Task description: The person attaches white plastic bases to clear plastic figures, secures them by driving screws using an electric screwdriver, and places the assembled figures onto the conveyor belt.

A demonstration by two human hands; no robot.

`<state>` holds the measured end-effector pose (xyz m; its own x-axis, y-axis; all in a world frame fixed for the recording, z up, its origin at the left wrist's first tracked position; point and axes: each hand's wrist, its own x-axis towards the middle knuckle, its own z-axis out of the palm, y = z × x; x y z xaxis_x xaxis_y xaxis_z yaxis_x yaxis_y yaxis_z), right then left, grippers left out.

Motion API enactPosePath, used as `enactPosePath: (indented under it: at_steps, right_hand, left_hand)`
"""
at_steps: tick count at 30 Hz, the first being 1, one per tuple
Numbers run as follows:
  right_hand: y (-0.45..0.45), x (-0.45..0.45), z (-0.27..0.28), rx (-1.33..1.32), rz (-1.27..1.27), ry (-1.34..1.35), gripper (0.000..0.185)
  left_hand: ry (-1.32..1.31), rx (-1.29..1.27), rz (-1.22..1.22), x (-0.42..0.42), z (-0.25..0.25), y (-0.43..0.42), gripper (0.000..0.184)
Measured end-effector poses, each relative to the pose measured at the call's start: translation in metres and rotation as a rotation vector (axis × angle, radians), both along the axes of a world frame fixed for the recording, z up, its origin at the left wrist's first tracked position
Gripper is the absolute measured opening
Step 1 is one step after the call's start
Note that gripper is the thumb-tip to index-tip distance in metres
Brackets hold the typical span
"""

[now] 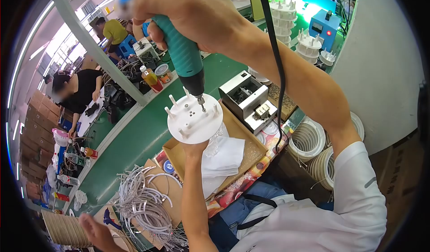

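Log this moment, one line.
right grip: teal power driver; left grip: under white disc, mostly hidden; bit: at disc, contact unclear; nearby: cardboard tray

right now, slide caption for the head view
Right hand points teal power screwdriver at white pegged disc supported by left hand.

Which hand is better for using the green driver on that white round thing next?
The right hand, I think: it has the green driver in its grip, with the tip pointing down at the white disc. The left hand seems busy holding that disc from below.

Most of the left hand (196, 148) — hidden beneath the white disc (197, 127).
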<state>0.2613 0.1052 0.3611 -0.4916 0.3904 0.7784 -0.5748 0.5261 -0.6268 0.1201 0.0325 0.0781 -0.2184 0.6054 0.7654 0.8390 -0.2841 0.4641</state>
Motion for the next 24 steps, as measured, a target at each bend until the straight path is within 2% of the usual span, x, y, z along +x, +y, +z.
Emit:
enactPosePath:
  at_steps: [1,5,7,8,10,14,16,17,19,20,21,23,24]
  right_hand:
    - [0.002,-0.003,-0.001,0.018,-0.011,0.016,0.018]
    - [0.006,-0.007,-0.006,0.072,-0.076,0.063,0.015]
    - [0.008,-0.010,-0.008,0.111,-0.110,0.101,0.013]
    - [0.009,-0.010,-0.008,0.115,-0.123,0.110,0.012]
    - [0.007,-0.007,-0.009,0.098,-0.160,0.116,0.011]
    - [-0.006,0.015,-0.012,-0.022,-0.327,0.060,0.008]
    - [0.005,0.011,-0.011,-0.022,-0.245,0.073,0.009]
    - [0.007,0.010,-0.009,-0.023,-0.203,0.079,0.010]
    - [0.014,0.020,-0.007,-0.206,-0.003,0.230,0.012]
    - [0.019,0.039,-0.006,-0.199,0.044,0.210,0.020]
    - [0.025,0.058,-0.005,-0.193,0.090,0.190,0.031]
    - [0.043,0.077,-0.038,-0.036,-0.115,0.125,0.022]
    - [0.052,0.087,-0.054,0.039,-0.220,0.096,0.020]
  left_hand:
    - [0.136,0.009,0.040,0.000,0.002,0.000,0.056]
    - [0.138,-0.061,0.085,0.001,0.003,0.003,0.055]
    - [-0.226,-0.121,-0.035,0.001,-0.002,0.005,0.055]
    - [-0.223,-0.122,-0.034,-0.001,-0.003,0.006,0.055]
    - [0.138,-0.106,0.118,-0.007,-0.006,0.007,0.057]
    - [0.127,-0.114,0.107,-0.007,-0.012,0.011,0.059]
    - [-0.208,-0.120,0.023,-0.006,-0.014,0.012,0.063]
    - [-0.203,-0.119,0.017,-0.005,-0.012,0.012,0.063]
    - [-0.304,-0.150,-0.069,-0.006,-0.011,0.010,0.054]
    - [-0.432,-0.039,-0.032,-0.015,-0.016,0.016,0.070]
    - [-0.452,-0.052,-0.027,-0.012,-0.018,0.014,0.070]
    - [-0.268,-0.026,0.051,-0.006,-0.014,0.012,0.067]
    - [0.135,-0.017,0.190,-0.011,-0.015,0.012,0.063]
